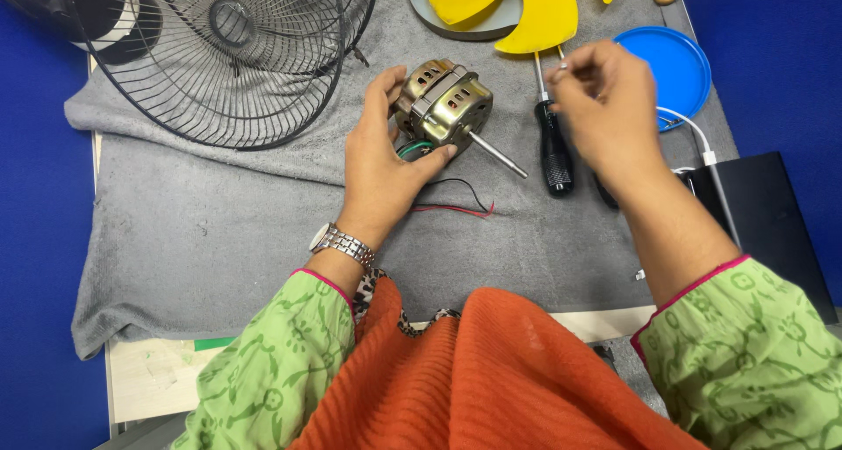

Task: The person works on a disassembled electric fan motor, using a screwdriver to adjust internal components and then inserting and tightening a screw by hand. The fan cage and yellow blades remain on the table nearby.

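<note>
Our left hand [379, 165] clasps the brass-coloured fan motor [443, 103] on the grey towel [202, 231], its shaft pointing right. Our right hand [605, 108], blurred, pinches something too small to identify above the black-handled screwdriver [554, 147]. Beyond lie the wire fan guard [230, 60] and yellow blades [535, 7].

Your left hand [379, 165] rests on a motor [443, 104] of shiny, brass-toned metal with a smooth steel shaft. Beneath the motor lies a matt, nubbly grey towel [219, 231] (cloth). Right of the motor: a screwdriver [553, 147] with glossy black plastic handle; above it, smooth yellow plastic blades [526, 3].
</note>
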